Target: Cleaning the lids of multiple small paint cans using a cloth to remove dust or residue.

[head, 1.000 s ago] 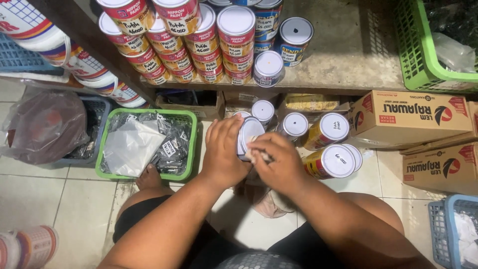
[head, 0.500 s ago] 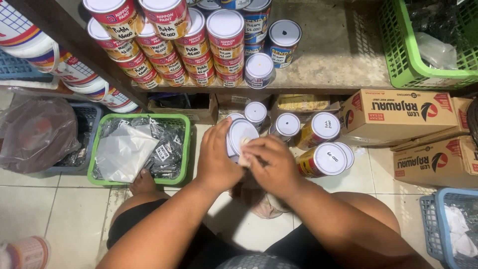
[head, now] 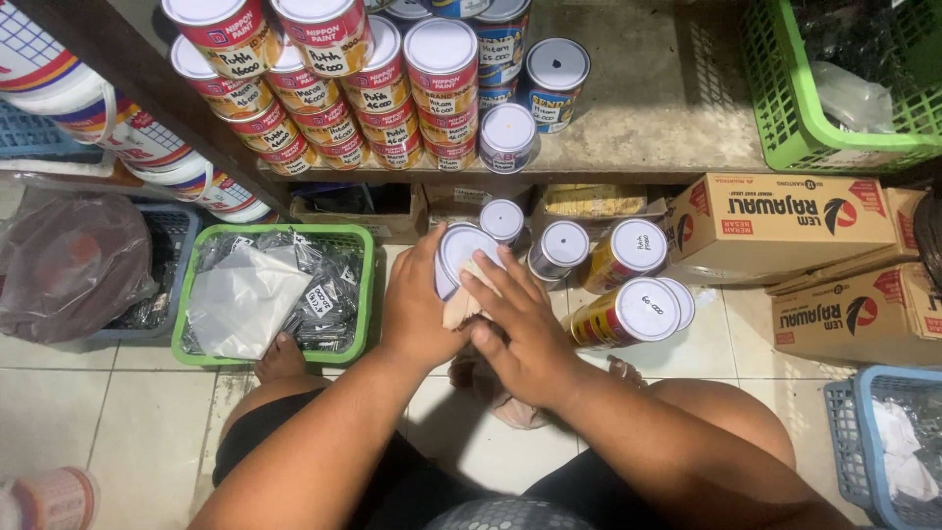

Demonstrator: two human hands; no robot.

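The left hand [head: 417,319] wraps the side of a white-lidded paint tin [head: 461,257], tilting its lid toward the right hand [head: 520,329], whose fingers press a beige cloth [head: 461,304] flat against the lid's lower edge.

Can [head: 459,253]: small, round, white lid facing up, tilted, held off the floor in front of the lower shelf. Cloth [head: 463,302]: beige, pressed against the can's lid edge.
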